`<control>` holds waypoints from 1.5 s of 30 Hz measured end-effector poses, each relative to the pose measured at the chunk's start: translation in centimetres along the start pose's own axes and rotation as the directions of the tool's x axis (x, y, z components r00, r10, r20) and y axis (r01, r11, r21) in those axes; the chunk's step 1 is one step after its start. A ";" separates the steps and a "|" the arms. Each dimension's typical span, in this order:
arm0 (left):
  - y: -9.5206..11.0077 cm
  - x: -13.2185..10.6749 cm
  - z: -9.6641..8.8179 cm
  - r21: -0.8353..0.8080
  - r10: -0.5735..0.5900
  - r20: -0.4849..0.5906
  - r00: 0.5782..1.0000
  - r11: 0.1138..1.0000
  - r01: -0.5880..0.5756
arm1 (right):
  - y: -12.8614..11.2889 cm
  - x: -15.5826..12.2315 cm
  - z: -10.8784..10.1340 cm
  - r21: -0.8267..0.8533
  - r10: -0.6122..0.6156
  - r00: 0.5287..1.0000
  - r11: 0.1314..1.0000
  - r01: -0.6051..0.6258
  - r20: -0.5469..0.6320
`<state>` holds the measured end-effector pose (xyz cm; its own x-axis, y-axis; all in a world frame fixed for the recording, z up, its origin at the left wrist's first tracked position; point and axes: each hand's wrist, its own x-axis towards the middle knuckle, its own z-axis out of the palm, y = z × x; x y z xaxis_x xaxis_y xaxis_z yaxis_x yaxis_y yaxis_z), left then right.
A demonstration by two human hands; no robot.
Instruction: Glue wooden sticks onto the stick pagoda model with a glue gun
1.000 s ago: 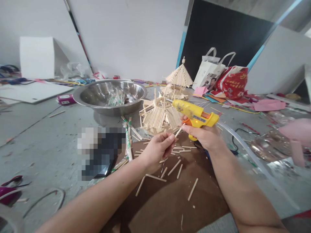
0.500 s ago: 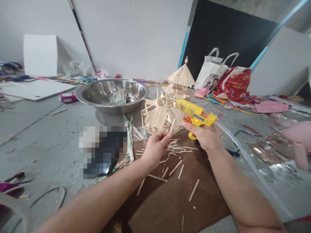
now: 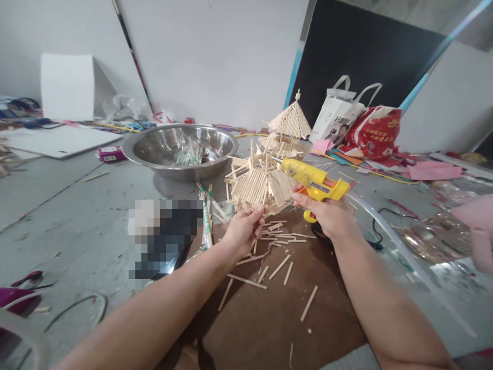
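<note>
My left hand is closed in a pinch at the front lower edge of a pagoda-like roof made of wooden sticks. A short wooden stick, mostly hidden by the fingertips, is in that pinch against the roof. My right hand grips a yellow hot glue gun by its handle, a finger at the orange trigger. The gun's nozzle points left, over the top of the roof. Behind stands a taller stick tower with a pointed roof. Loose cut sticks lie below my hands on a brown surface.
A steel basin with wrapped chopsticks stands at the back left. Wrapped chopsticks lie beside a pixelated dark patch. A clear glue stick or tube runs from behind the gun. Bags and coloured paper stand at the back right.
My left hand has moved slightly left and down, bringing the short stick from in front of the roof to its edge. The right hand and glue gun have barely shifted.
</note>
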<state>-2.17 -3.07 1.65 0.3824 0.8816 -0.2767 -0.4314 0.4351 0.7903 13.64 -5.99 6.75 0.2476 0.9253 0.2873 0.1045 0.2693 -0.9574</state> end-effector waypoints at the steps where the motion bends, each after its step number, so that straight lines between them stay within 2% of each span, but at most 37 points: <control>1: 0.0 0.1 -0.1 -0.008 -0.008 -0.002 1.000 1.000 0.008 | 0.0 0.0 0.0 0.003 0.000 1.000 1.000 0.000 -0.001; 13: -0.1 0.7 -0.3 0.016 0.077 0.006 0.997 0.997 -0.077 | 0.0 0.0 -0.2 0.012 -0.004 1.000 1.000 0.004 -0.006; 29: -0.3 1.1 -0.7 -0.029 0.058 0.040 0.998 0.998 -0.056 | 0.0 0.0 -0.2 0.007 0.012 1.000 1.000 -0.012 0.009; 37: -0.6 1.1 -0.8 0.049 0.088 -0.002 0.996 0.995 -0.087 | -0.3 -0.1 0.0 -0.009 -0.002 1.000 1.000 0.002 0.000; 45: -0.1 0.8 -0.5 0.006 0.038 0.025 0.999 0.999 -0.038 | -0.4 -0.1 -0.1 -0.064 0.010 1.000 0.998 -0.009 0.019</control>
<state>-2.27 -2.30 1.07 0.3859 0.8928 -0.2324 -0.4405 0.3997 0.8039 13.66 -6.22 7.06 0.2302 0.9329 0.2770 0.1636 0.2435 -0.9560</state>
